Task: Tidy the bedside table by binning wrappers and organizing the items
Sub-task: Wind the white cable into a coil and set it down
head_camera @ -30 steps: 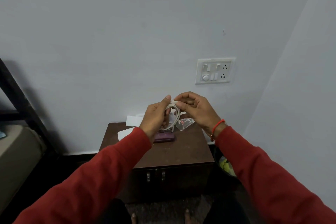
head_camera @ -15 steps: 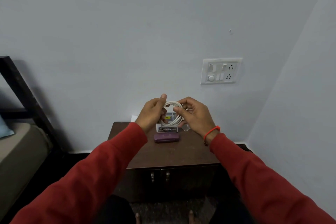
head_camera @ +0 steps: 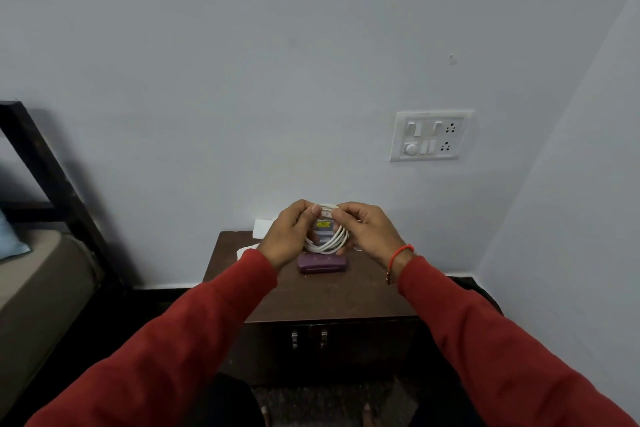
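**A:** What are the hands doing?

**B:** Both are raised above the back of the bedside table (head_camera: 332, 298), holding a coiled white cable (head_camera: 330, 242) between them. The left hand (head_camera: 289, 237) grips the left side of the coil, with its thumb laid over the top of the loops and its fingers curled behind. The right hand (head_camera: 369, 230) pinches the upper right of the coil, with its fingertips bent in toward the left thumb.

**A:** So neither hand is spread?

**B:** No. Both are curled round the cable, and the coil hangs as a rough ring between them.

**A:** What lies near the hands?

**B:** Just below them a purple case (head_camera: 322, 263) lies flat on the tabletop. Through the ring of the coil you can see a small box (head_camera: 323, 230) with a yellow label; it stands behind the hands, and I cannot tell what it is. To the left of the left hand white paper (head_camera: 262, 228) leans at the wall, and a second white scrap (head_camera: 246, 251) shows just beside the left wrist.

**A:** Anything on the right wrist?

**B:** A red thread band (head_camera: 398, 255), just above the red sleeve (head_camera: 485, 340).

**A:** And further from the hands?

**B:** Up and to the right of the right hand a white switch panel (head_camera: 431, 135) sits on the wall. Far to the left of the left hand a dark bed frame (head_camera: 45, 166) and mattress (head_camera: 31, 281) show.
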`<state>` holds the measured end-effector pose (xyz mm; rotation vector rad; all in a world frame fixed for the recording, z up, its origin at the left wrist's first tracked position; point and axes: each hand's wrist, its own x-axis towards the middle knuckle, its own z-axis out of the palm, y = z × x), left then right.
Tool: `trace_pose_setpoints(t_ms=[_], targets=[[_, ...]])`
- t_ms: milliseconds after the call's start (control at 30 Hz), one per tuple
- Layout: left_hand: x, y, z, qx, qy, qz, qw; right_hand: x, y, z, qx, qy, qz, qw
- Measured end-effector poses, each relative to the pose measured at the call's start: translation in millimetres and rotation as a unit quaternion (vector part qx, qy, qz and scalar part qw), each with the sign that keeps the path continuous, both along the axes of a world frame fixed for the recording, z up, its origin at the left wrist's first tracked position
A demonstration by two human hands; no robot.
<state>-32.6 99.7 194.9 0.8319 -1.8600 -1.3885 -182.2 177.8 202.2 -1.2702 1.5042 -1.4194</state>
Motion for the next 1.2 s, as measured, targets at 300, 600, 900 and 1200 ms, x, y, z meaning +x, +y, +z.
trace_pose_setpoints(t_ms=[300,600,900,1200], targets=[[14,-14,-15,0.066,-0.032,-0.027,0.997,-5,-19,-25,0.024,0.1,-0.08,0.992],[20,-34,-46,0.174,0.042,-0.01,0.984,1,-41,-52,0.044,0.05,-0.044,0.997],[13,-52,-72,0.201,0.018,0.043,0.978,-7,-64,-72,0.081,-0.095,-0.008,0.992],[14,-79,-102,0.208,-0.066,0.043,0.975,-12,-93,-105,0.13,-0.054,-0.001,0.99]])
